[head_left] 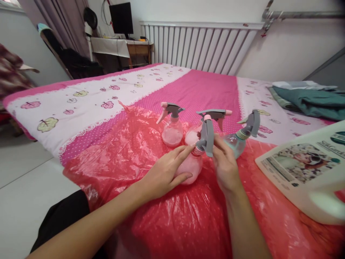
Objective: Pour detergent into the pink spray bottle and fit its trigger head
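Between my hands stands a round pink spray bottle (193, 166) with a grey trigger head (207, 138). My left hand (170, 166) is wrapped around the bottle's body and neck from the left. On the other side, my right hand (225, 162) has its fingers closed on the grey head; part of its grip is hidden behind the head. Just beyond are a second pink spray bottle (172, 132) and a third one (192, 136), partly covered by the held bottle. A greenish spray bottle (237, 143) leans close to my right hand's fingers.
Crinkled red plastic sheeting (107, 158) lies under the bottles on a bed with a pink patterned sheet (210, 90). A large white jug (304, 172) with a label is at the right. Folded green cloth (312, 100) lies behind it. A desk with a monitor (121, 19) stands at the back left.
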Motion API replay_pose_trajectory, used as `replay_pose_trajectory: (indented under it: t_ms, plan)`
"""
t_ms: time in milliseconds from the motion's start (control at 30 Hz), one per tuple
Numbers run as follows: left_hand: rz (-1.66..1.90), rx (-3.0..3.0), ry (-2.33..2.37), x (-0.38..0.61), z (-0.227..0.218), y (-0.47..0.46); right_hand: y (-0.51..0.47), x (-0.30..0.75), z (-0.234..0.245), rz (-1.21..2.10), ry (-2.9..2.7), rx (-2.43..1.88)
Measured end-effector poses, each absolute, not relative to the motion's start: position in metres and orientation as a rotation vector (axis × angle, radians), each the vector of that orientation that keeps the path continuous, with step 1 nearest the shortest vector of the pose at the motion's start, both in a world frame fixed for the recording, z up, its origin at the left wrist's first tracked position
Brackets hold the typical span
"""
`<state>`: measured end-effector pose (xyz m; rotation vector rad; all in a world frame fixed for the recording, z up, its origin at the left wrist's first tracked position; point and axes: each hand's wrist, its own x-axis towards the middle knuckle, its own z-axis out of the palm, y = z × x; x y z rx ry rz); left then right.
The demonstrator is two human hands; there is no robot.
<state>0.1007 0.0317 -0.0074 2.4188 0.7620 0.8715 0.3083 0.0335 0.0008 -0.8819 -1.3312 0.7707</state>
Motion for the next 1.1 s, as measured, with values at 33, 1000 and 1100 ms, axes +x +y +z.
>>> replay_pose_trajectory:
  t_ms: [33,1000,1100]
  plan:
    - [0.870,2.415,0.764,0.101,-0.007,0.032,0.032,0.308,0.000,0.829,-1.358,-0.845]
    - [0.830,2.386,0.802,0.101,-0.008,0.031,0.037,0.307,0.001,0.813,-1.155,-0.801]
    - [0.826,2.369,0.791,0.102,-0.006,0.031,0.036,0.304,0.006,0.640,-1.128,-0.822]
